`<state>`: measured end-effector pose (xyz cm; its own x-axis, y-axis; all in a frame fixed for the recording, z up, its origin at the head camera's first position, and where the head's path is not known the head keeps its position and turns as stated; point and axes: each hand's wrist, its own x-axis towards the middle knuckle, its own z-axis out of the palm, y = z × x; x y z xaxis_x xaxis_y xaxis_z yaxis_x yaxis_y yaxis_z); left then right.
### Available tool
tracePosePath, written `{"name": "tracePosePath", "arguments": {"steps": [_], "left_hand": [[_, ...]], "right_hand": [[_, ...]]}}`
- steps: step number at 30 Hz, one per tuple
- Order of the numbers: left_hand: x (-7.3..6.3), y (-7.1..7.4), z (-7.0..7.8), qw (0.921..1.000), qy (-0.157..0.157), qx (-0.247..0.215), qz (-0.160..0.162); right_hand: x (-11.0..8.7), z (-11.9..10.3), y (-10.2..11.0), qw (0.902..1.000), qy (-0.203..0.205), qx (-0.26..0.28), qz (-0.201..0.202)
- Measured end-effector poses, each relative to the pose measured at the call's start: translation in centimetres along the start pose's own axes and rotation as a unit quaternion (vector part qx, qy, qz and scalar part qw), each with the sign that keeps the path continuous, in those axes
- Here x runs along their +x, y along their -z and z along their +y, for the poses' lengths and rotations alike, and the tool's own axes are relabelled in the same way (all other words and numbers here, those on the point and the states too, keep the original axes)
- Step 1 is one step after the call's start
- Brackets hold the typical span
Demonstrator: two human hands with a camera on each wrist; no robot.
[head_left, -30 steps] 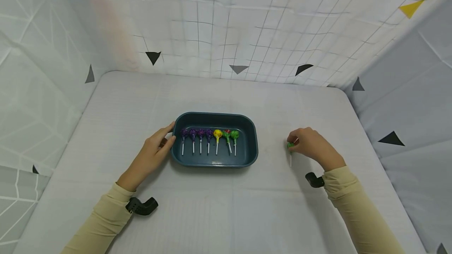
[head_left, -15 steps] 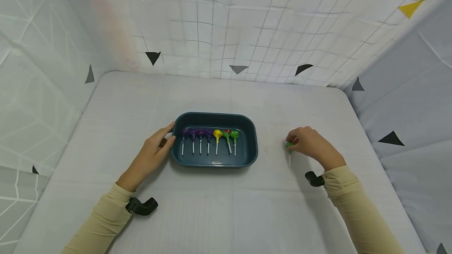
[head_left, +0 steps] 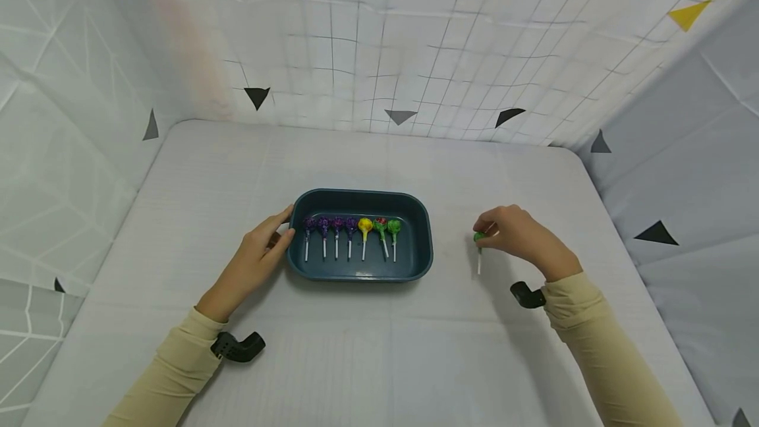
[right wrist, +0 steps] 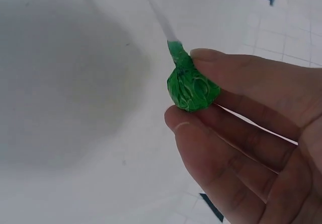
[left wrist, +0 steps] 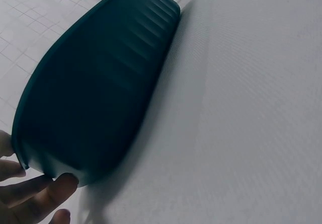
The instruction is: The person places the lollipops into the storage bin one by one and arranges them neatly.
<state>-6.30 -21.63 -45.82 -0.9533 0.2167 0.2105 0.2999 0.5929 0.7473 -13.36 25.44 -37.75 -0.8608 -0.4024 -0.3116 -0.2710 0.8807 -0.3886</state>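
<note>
My right hand pinches a green-wrapped lollipop by its wrapped head, to the right of the tray. Its white stick points toward me in the head view. At the tray's left end, the fingertips and thumb of my left hand touch the outer wall, fingers mostly extended. The dark blue-green tray stands in the middle of the table. Inside it lies a row of several lollipops: purple ones on the left, then a yellow one, a red-and-green one and a green one.
A white cloth-covered table lies under everything. Patterned white curtains enclose it at the back and on both sides. Each wrist wears a black camera mount, the left one near the table's front left.
My right hand has moved slightly left and away from me, carrying the green lollipop with it. The left hand and the tray stay in place.
</note>
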Motion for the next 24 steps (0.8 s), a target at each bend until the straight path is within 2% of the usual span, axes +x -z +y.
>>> {"name": "tracePosePath", "arguments": {"steps": [17,24], "left_hand": [[-0.1,0.0,0.1,1.0,-0.005,-0.002,0.002],[-0.1,0.0,0.1,1.0,-0.006,-0.002,0.003]], "right_hand": [[0.9,-4.2,2.4,0.9979,0.062,-0.014,0.009],[1.5,-6.1,3.0,0.9964,0.081,-0.025,0.0]]}}
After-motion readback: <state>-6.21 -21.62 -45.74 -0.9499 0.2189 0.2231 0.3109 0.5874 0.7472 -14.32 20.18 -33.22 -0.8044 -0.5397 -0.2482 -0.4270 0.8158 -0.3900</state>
